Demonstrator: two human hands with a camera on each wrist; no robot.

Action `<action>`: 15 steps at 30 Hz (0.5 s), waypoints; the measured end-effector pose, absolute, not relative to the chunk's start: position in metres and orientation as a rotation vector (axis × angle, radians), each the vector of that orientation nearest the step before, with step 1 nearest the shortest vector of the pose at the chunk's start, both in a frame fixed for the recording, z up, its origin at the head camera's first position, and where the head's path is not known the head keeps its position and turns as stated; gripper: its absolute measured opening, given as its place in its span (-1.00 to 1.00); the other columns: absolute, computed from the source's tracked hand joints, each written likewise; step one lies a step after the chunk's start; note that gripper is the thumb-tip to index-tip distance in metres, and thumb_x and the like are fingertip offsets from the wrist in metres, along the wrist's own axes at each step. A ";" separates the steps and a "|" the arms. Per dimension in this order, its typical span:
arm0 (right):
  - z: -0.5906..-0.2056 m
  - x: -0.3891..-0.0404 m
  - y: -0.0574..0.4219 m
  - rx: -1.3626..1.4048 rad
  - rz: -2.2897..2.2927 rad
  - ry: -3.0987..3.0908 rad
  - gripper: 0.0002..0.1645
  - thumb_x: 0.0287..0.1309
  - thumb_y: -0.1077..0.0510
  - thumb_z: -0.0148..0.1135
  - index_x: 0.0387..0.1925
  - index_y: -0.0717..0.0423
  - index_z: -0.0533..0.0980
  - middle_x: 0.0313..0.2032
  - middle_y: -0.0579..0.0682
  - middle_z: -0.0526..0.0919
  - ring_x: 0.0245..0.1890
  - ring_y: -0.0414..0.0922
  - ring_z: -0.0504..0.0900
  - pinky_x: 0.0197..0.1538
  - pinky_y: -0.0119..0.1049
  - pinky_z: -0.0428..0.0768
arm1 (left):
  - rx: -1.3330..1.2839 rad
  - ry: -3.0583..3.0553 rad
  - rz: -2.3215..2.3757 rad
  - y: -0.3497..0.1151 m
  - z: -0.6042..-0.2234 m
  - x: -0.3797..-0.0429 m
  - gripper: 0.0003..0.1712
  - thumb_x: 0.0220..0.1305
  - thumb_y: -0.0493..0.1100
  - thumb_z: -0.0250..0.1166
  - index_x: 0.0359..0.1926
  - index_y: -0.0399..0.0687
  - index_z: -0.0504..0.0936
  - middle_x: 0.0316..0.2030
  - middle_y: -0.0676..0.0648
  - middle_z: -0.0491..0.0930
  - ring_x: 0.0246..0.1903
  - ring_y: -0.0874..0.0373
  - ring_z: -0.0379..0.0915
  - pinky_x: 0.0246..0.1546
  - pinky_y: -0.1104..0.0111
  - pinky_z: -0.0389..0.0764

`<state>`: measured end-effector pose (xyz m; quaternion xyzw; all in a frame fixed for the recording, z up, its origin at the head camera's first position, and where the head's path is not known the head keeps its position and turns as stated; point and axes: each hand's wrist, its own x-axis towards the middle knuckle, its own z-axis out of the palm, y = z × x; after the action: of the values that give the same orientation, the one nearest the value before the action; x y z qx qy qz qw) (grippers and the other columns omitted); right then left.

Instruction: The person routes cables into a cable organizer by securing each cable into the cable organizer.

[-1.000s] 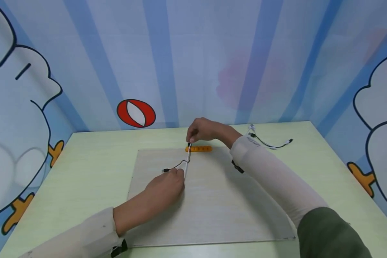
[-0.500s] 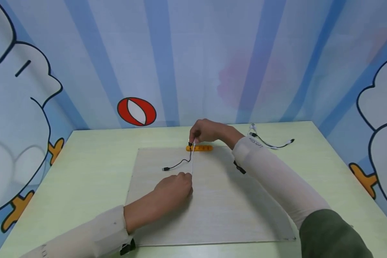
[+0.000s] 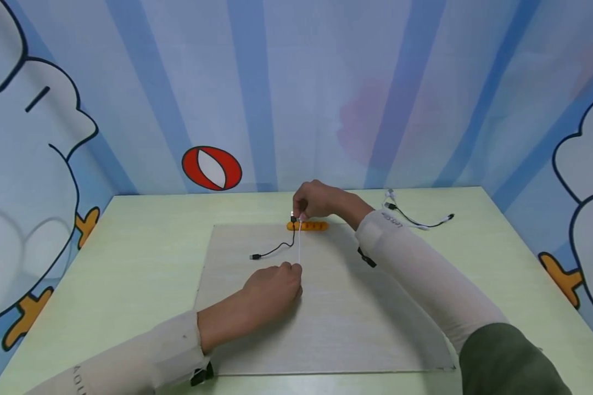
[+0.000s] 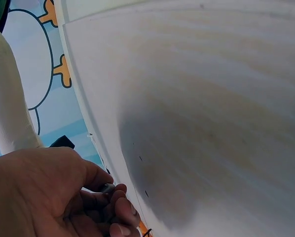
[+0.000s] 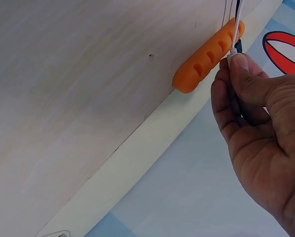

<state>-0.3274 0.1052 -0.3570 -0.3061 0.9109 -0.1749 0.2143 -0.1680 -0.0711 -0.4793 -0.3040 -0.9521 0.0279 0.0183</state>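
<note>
An orange, ridged cable holder [image 3: 317,226] with notches [image 5: 206,59] lies at the far edge of the grey board. A short black cable [image 3: 280,247] runs from its left end toward the left. Above the holder, my right hand [image 3: 316,200] pinches one end of a white charging cable [image 3: 299,247] between thumb and fingers, just right of the black one. Nearer to me, my left hand [image 3: 277,288] holds the lower end of that cable, which is stretched straight between both hands. In the left wrist view, a metal plug tip [image 4: 108,188] shows between thumb and finger.
A grey board [image 3: 365,323] covers the middle of the pale table [image 3: 143,263]. At the back right lie more black and white cables [image 3: 420,222]. A printed backdrop [image 3: 306,99] stands behind the table and at its sides.
My left hand has moved to the right. The white cable, which crossed the black one before, now runs to the right of it. My right hand has shifted slightly rightward.
</note>
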 end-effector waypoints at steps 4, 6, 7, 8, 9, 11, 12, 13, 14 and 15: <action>-0.355 -0.328 0.103 -0.802 -0.479 2.548 -0.90 0.47 0.30 0.47 -0.15 0.05 0.80 -0.01 0.01 0.88 0.01 -0.03 0.78 0.19 -0.09 0.75 | -0.957 -2.981 0.066 -0.070 -0.481 -0.169 -0.72 0.66 -0.03 0.32 -0.25 -0.03 0.56 -0.46 0.02 0.51 -0.60 0.28 0.33 -0.71 0.39 0.35; -0.354 -0.328 0.101 -0.773 -0.470 2.553 -0.91 0.46 0.29 0.49 -0.14 0.05 0.81 -0.01 0.02 0.88 0.01 -0.03 0.77 0.18 -0.10 0.76 | -0.972 -2.987 0.060 -0.070 -0.482 -0.170 -0.73 0.67 -0.02 0.33 -0.22 -0.04 0.59 -0.44 0.02 0.53 -0.59 0.28 0.35 -0.69 0.40 0.37; -0.353 -0.328 0.100 -0.762 -0.466 2.554 -0.92 0.46 0.28 0.50 -0.13 0.05 0.82 0.00 0.02 0.88 0.01 -0.03 0.77 0.18 -0.10 0.76 | -0.980 -2.986 0.061 -0.070 -0.482 -0.170 -0.73 0.67 -0.01 0.33 -0.20 -0.05 0.60 -0.43 0.02 0.54 -0.59 0.29 0.35 -0.69 0.41 0.38; -0.353 -0.328 0.099 -0.754 -0.461 2.554 -0.92 0.46 0.28 0.50 -0.11 0.07 0.83 0.00 0.02 0.88 0.00 -0.03 0.76 0.17 -0.11 0.76 | -0.989 -2.980 0.068 -0.070 -0.482 -0.170 -0.73 0.67 0.00 0.33 -0.19 -0.05 0.61 -0.42 0.02 0.55 -0.58 0.29 0.36 -0.68 0.42 0.39; -0.352 -0.329 0.099 -0.743 -0.458 2.556 -0.92 0.46 0.28 0.50 -0.11 0.08 0.83 0.00 0.03 0.88 -0.01 -0.03 0.76 0.16 -0.12 0.77 | -0.993 -2.974 0.073 -0.069 -0.482 -0.170 -0.73 0.67 0.01 0.34 -0.18 -0.04 0.62 -0.42 0.02 0.56 -0.57 0.29 0.37 -0.68 0.43 0.39; -0.351 -0.329 0.097 -0.730 -0.452 2.560 -0.92 0.47 0.28 0.49 -0.10 0.10 0.83 0.00 0.03 0.88 -0.03 -0.04 0.75 0.13 -0.13 0.76 | -0.997 -2.953 0.090 -0.069 -0.483 -0.170 -0.73 0.67 0.02 0.34 -0.17 -0.03 0.63 -0.41 0.03 0.56 -0.56 0.30 0.38 -0.68 0.43 0.40; -0.350 -0.329 0.097 -0.725 -0.449 2.563 -0.92 0.47 0.28 0.49 -0.11 0.10 0.83 -0.01 0.03 0.88 -0.04 -0.05 0.75 0.12 -0.14 0.76 | -0.993 -2.946 0.094 -0.068 -0.483 -0.170 -0.73 0.67 0.02 0.34 -0.18 -0.03 0.62 -0.42 0.03 0.56 -0.56 0.30 0.38 -0.69 0.42 0.39; -0.350 -0.328 0.097 -0.728 -0.445 2.565 -0.92 0.47 0.29 0.48 -0.10 0.12 0.83 -0.01 0.03 0.88 -0.05 -0.05 0.74 0.10 -0.14 0.76 | -0.988 -2.941 0.096 -0.068 -0.483 -0.170 -0.73 0.67 0.02 0.34 -0.19 -0.03 0.62 -0.42 0.03 0.56 -0.56 0.29 0.39 -0.69 0.41 0.39; -0.349 -0.328 0.096 -0.725 -0.441 2.568 -0.92 0.47 0.29 0.48 -0.11 0.12 0.83 -0.02 0.03 0.88 -0.07 -0.06 0.73 0.09 -0.14 0.75 | -0.981 -2.940 0.091 -0.068 -0.482 -0.170 -0.73 0.67 0.01 0.34 -0.20 -0.04 0.61 -0.43 0.02 0.55 -0.57 0.29 0.39 -0.70 0.40 0.39; -0.348 -0.328 0.096 -0.720 -0.440 2.571 -0.93 0.46 0.29 0.49 -0.11 0.13 0.83 -0.02 0.04 0.88 -0.08 -0.06 0.72 0.09 -0.14 0.75 | -0.973 -2.939 0.085 -0.067 -0.481 -0.170 -0.72 0.66 0.00 0.35 -0.21 -0.04 0.60 -0.43 0.02 0.55 -0.57 0.28 0.40 -0.70 0.40 0.40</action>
<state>-0.3279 0.0959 -0.3483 -0.2599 0.9276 -0.1588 0.2163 -0.1698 -0.0671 -0.4813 -0.3141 -0.9487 0.0275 0.0220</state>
